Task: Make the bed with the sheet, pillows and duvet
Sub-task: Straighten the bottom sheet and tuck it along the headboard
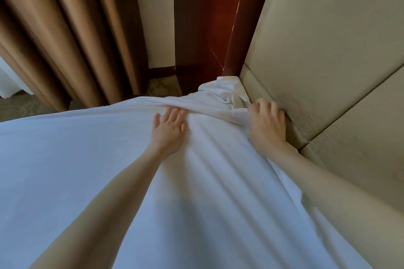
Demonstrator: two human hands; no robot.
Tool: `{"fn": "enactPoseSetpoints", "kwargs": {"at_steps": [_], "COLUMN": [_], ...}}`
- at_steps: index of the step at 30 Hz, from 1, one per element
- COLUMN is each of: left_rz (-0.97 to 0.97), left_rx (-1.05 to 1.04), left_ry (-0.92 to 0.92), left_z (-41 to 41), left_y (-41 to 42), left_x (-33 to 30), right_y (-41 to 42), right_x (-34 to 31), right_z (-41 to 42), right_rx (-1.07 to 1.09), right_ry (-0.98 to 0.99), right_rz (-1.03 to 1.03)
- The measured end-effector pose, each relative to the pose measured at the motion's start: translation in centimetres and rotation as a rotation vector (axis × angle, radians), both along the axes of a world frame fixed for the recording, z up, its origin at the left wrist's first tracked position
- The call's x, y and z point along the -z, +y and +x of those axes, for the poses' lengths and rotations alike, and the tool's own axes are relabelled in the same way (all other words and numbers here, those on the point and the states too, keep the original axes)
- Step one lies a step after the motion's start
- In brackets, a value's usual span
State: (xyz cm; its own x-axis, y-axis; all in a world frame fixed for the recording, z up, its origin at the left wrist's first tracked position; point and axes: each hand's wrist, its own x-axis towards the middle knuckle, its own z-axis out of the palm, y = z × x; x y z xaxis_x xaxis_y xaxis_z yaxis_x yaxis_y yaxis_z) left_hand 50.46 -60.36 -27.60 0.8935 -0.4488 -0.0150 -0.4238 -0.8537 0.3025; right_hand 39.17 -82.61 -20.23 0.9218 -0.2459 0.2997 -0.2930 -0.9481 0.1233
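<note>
The sheet (109, 170) lay spread over the mattress, still bunched at the corner up at one o'clock against the padded headboard (328, 50). Her left hand (169, 129) pressed flat, fingers straight, pinning cloth. The right hand (265, 120) curled into the sheet's edge beside the headboard. Sheet-tucking, by the look; next, that bunched corner wanted pulling taut and pushing down.

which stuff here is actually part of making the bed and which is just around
Part of the job:
white sheet, bunched at the corner
left hand, flat on the sheet
right hand, fingers curled at the sheet edge by the headboard

Just around:
brown curtain
dark wooden post
patterned carpet
</note>
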Motion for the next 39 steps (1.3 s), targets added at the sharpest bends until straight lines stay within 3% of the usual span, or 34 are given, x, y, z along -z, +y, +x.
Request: {"fn": "enactPoseSetpoints", "kwargs": {"at_steps": [6, 11, 15, 18, 21, 23, 25, 27, 32, 35, 36, 37, 39], "left_rz": [-0.001, -0.013, -0.042, -0.032, -0.029, -0.028, -0.021, -0.015, 0.003, 0.037, 0.045, 0.051, 0.06], "left_rx": [-0.07, -0.075, -0.087, -0.084, -0.079, -0.082, -0.081, -0.08, -0.074, -0.053, -0.052, -0.055, -0.059], "left_ry": [-0.079, -0.109, -0.119, -0.112, -0.099, -0.097, -0.092, -0.086, 0.01, 0.05, 0.05, 0.051, 0.049], "left_z": [-2.7, -2.8, -3.0, -3.2, -3.3, -3.4, -3.2, -3.2, -3.8, -4.1, -4.1, -4.1, -4.3], "left_y": [0.1, -0.1, 0.0, -0.1, -0.1, -0.1, -0.1, -0.2, 0.1, 0.2, 0.2, 0.2, 0.1], "left_x": [0.1, 0.4, 0.4, 0.2, 0.1, 0.0, 0.0, 0.1, -0.2, -0.4, -0.5, -0.4, -0.4], "right_y": [-0.8, -1.4, -0.3, 2.4, 3.0, 2.1, 0.7, -0.3, 1.1, 2.5, 2.7, 2.7, 2.0], "right_x": [-0.2, -3.2, -1.5, 1.9, 3.5, 4.2, 4.1, 3.9, 3.0, 2.9, 3.2, 3.7, 4.2], "right_z": [0.5, 0.7, -2.8, -6.9, -8.2, -7.5, -6.1, -5.4, -6.3, -8.6, -9.2, -9.5, -9.1], "right_rx": [0.299, 0.135, 0.025, -0.065, 0.127, 0.239, 0.346, 0.426, 0.437, 0.399, 0.382, 0.383, 0.442], "right_ry": [0.446, 0.183, 0.119, 0.182, 0.407, 0.453, 0.343, 0.275, 0.425, 0.243, 0.213, 0.223, 0.268], "right_rz": [0.37, 0.065, -0.05, -0.198, 0.058, 0.263, 0.654, 0.86, 0.884, 0.426, 0.371, 0.428, 0.742]}}
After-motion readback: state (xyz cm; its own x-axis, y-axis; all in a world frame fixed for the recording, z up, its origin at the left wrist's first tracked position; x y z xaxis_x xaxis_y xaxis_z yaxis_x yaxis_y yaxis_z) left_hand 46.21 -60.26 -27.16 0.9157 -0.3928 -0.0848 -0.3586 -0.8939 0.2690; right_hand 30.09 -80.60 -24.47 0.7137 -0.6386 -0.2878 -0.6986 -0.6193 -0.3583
